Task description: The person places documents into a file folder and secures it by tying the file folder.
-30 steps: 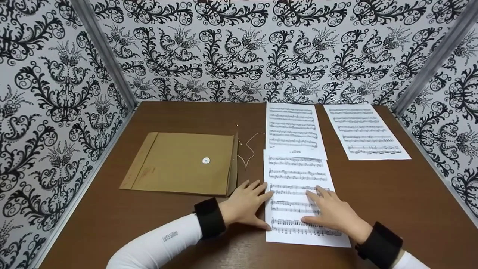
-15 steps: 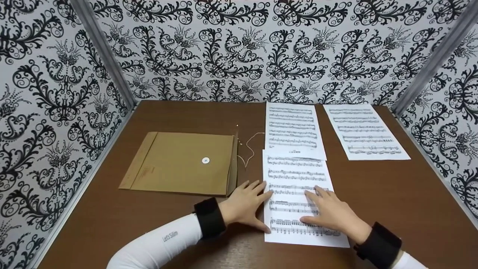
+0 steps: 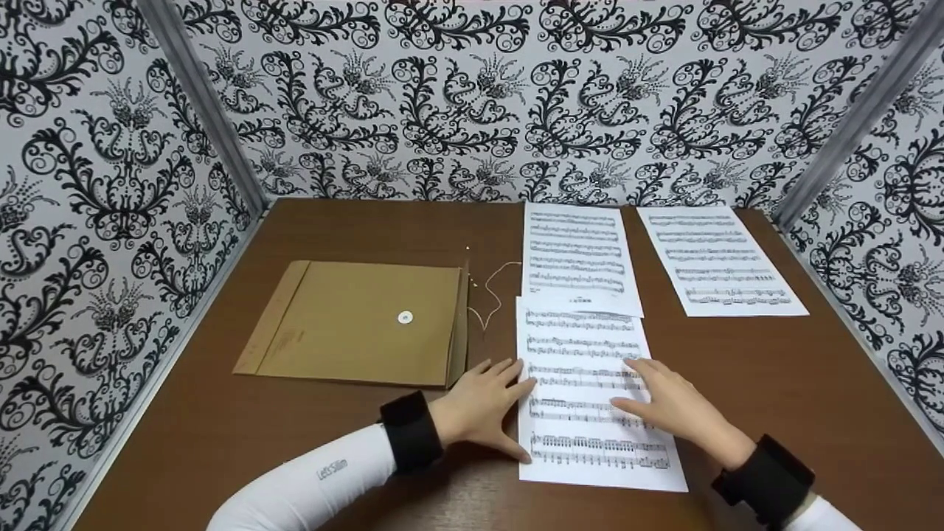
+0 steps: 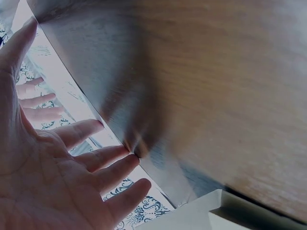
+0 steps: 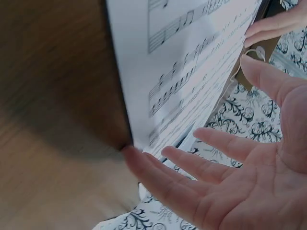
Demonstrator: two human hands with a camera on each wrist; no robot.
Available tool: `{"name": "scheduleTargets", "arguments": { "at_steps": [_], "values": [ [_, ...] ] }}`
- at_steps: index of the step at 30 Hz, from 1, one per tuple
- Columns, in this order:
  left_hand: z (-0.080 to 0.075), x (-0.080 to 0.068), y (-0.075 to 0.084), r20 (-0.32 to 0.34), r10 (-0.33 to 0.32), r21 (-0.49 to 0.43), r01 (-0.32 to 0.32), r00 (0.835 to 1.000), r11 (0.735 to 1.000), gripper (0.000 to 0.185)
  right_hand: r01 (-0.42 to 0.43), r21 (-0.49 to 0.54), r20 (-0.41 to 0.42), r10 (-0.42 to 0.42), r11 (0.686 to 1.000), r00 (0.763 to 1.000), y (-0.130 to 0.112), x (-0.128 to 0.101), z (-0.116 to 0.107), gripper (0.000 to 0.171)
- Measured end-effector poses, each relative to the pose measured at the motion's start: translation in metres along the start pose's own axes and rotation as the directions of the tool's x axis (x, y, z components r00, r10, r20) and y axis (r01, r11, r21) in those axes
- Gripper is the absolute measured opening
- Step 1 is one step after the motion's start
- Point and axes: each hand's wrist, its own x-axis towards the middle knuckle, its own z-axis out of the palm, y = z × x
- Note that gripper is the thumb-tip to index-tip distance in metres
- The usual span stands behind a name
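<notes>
A sheet of music lies on the table near the front, its top edge tucked under the sheet behind it. The left hand has its fingers spread, with fingertips and thumb touching the sheet's left edge. Over the sheet's right side is the right hand, fingers extended and thumb apart. In the right wrist view one fingertip is at the paper's edge; whether the other fingers touch the paper I cannot tell. Neither hand grips anything. Further back lies a second music sheet.
To the left lies a brown envelope with a white button and a loose string at its right side. Another music sheet lies at the back right. Patterned walls enclose the brown table.
The right hand has shifted slightly right and back across the sheet, uncovering more of its lower lines. The front sheet has slid very slightly left. The left hand has hardly moved.
</notes>
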Motion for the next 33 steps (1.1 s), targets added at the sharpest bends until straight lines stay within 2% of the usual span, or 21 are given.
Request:
{"name": "scheduleTargets", "arguments": {
  "at_steps": [12,24,28,33],
  "values": [
    [-0.002,-0.006,0.001,-0.005,0.022,-0.004,-0.022,1.0,1.0,0.111,-0.048,0.126,-0.008,0.05,0.991,0.999,0.014,0.005,-0.008,0.078],
    [-0.003,-0.005,0.001,0.025,0.002,-0.01,-0.002,1.0,1.0,0.113,-0.091,0.27,-0.006,0.097,0.959,0.995,0.027,0.012,-0.012,0.075],
    [-0.005,-0.007,0.001,0.017,0.014,-0.003,-0.014,1.0,1.0,0.112,-0.114,0.358,0.023,0.113,0.927,0.993,0.036,0.014,-0.013,0.075],
    [-0.004,-0.007,0.001,0.007,0.021,0.008,-0.021,1.0,1.0,0.111,-0.167,0.481,0.08,0.147,0.86,0.986,0.043,0.018,-0.013,0.079]
  ]
}}
